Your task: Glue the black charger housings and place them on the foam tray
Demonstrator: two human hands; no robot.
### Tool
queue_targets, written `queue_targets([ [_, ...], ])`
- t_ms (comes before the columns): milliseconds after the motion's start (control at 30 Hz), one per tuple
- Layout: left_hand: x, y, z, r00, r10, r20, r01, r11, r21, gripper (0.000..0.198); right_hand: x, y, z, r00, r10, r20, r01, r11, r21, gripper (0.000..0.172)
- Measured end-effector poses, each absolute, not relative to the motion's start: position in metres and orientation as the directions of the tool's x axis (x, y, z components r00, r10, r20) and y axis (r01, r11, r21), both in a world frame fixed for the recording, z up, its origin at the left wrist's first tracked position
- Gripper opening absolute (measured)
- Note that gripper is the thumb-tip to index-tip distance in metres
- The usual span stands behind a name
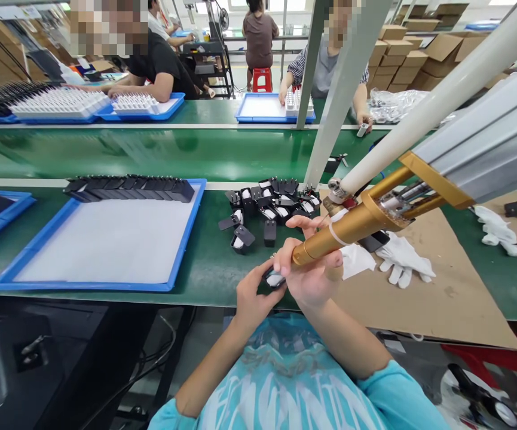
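My left hand (pixel 256 292) is closed around a small black and white adapter housing (pixel 275 278) at the near edge of the green bench. Close beside it is my right hand (pixel 311 272), palm up with thumb and fingers apart. Its fingertips reach the housing's upper right side. The tip of a gold cylindrical tool (pixel 325 242) crosses in front of this palm and hides part of the fingers. Ahead of the hands lies a loose pile of black adapter housings (pixel 269 206) with white parts inside.
A blue-rimmed tray (pixel 178 239) with a row of black housings (pixel 132 189) stands left. White gloves (pixel 404 260) lie on brown cardboard (pixel 459 298) at right. A white post (pixel 345 89) and grey tool body (pixel 486 143) jut over the bench. Co-workers (pixel 162 65) sit opposite.
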State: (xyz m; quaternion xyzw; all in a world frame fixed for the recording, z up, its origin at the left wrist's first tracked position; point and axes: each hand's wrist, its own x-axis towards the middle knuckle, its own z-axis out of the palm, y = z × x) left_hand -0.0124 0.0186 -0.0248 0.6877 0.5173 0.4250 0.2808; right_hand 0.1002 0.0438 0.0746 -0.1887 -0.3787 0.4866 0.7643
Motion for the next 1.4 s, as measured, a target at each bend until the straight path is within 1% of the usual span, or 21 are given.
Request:
queue_targets([
  [100, -0.015, 0.02, -0.025, 0.123, 0.939, 0.323, 0.495, -0.34, 0.8, 0.038, 0.1, 0.044, 0.076, 0.278, 0.888, 0.367, -0.589, 0.459, -0.665, 0.042],
  [233, -0.032, 0.022, -0.031, 0.157, 0.929, 0.335, 0.572, -0.362, 0.736, 0.037, 0.106, 0.044, 0.073, 0.305, 0.879, 0.367, -0.557, 0.477, -0.68, 0.042],
  [333, -0.052, 0.022, -0.036, 0.174, 0.945, 0.276, 0.595, -0.325, 0.735, 0.036, 0.121, 0.045, 0.066, 0.305, 0.863, 0.402, -0.53, 0.505, -0.682, 0.039],
  [400, -0.063, 0.02, -0.037, 0.182, 0.962, 0.205, 0.572, -0.273, 0.773, 0.044, 0.136, 0.048, 0.061, 0.332, 0.843, 0.422, -0.489, 0.537, -0.688, 0.039],
  [533, -0.072, 0.019, -0.031, 0.205, 0.978, 0.047, 0.511, -0.148, 0.847, 0.074, 0.172, 0.059, 0.046, 0.428, 0.78, 0.457, -0.305, 0.601, -0.739, 0.042],
  [600, -0.071, 0.019, -0.029, 0.21, 0.978, 0.02, 0.499, -0.124, 0.857, 0.074, 0.192, 0.067, 0.039, 0.46, 0.759, 0.461, -0.181, 0.588, -0.788, 0.041],
  [667, -0.068, 0.019, -0.028, 0.204, 0.979, 0.019, 0.488, -0.118, 0.865, 0.068, 0.211, 0.076, 0.032, 0.476, 0.757, 0.449, -0.056, 0.535, -0.843, 0.045],
  [733, -0.066, 0.02, -0.029, 0.182, 0.983, 0.032, 0.483, -0.118, 0.868, 0.063, 0.23, 0.084, 0.027, 0.489, 0.763, 0.422, 0.053, 0.457, -0.888, 0.052],
  [800, -0.063, 0.021, -0.03, 0.165, 0.984, 0.068, 0.488, -0.141, 0.862, 0.061, 0.247, 0.092, 0.022, 0.505, 0.772, 0.387, 0.124, 0.378, -0.917, 0.06],
  [867, -0.061, 0.022, -0.031, 0.171, 0.975, 0.142, 0.49, -0.209, 0.846, 0.059, 0.257, 0.095, 0.019, 0.518, 0.78, 0.351, 0.15, 0.321, -0.935, 0.069],
  [933, -0.058, 0.025, -0.031, 0.202, 0.948, 0.247, 0.478, -0.316, 0.82, 0.059, 0.258, 0.091, 0.017, 0.557, 0.761, 0.333, 0.181, 0.28, -0.943, 0.076],
  [967, -0.056, 0.027, -0.03, 0.221, 0.926, 0.307, 0.47, -0.377, 0.798, 0.059, 0.254, 0.085, 0.018, 0.588, 0.732, 0.344, 0.208, 0.274, -0.939, 0.078],
  [1033, -0.052, 0.031, -0.028, 0.254, 0.867, 0.428, 0.467, -0.498, 0.731, 0.062, 0.236, 0.068, 0.02, 0.627, 0.663, 0.409, 0.282, 0.296, -0.913, 0.07],
  [1067, -0.049, 0.032, -0.027, 0.27, 0.834, 0.482, 0.474, -0.551, 0.687, 0.064, 0.223, 0.058, 0.022, 0.603, 0.655, 0.455, 0.317, 0.327, -0.891, 0.06],
  [1100, -0.046, 0.034, -0.025, 0.283, 0.801, 0.528, 0.485, -0.594, 0.642, 0.065, 0.209, 0.047, 0.024, 0.535, 0.686, 0.494, 0.345, 0.356, -0.868, 0.047],
  [1133, -0.043, 0.035, -0.023, 0.29, 0.771, 0.567, 0.499, -0.628, 0.598, 0.065, 0.194, 0.037, 0.026, 0.403, 0.763, 0.505, 0.388, 0.358, -0.849, 0.036],
  [1167, -0.039, 0.036, -0.02, 0.293, 0.744, 0.6, 0.513, -0.652, 0.558, 0.066, 0.18, 0.028, 0.028, 0.243, 0.834, 0.496, 0.452, 0.356, -0.818, 0.03],
  [1233, -0.034, 0.038, -0.017, 0.296, 0.699, 0.651, 0.532, -0.686, 0.495, 0.065, 0.158, 0.018, 0.032, 0.029, 0.9, 0.435, 0.576, 0.34, -0.743, 0.025],
  [1300, -0.031, 0.038, -0.014, 0.296, 0.67, 0.68, 0.54, -0.705, 0.459, 0.063, 0.148, 0.016, 0.034, -0.026, 0.926, 0.376, 0.64, 0.305, -0.705, 0.021],
  [1367, -0.032, 0.039, -0.011, 0.294, 0.683, 0.669, 0.532, -0.698, 0.479, 0.061, 0.15, 0.019, 0.035, -0.075, 0.938, 0.337, 0.625, 0.308, -0.717, 0.019],
  [1400, -0.034, 0.039, -0.01, 0.291, 0.702, 0.65, 0.522, -0.685, 0.507, 0.061, 0.155, 0.022, 0.035, -0.133, 0.935, 0.33, 0.598, 0.341, -0.725, 0.02],
])
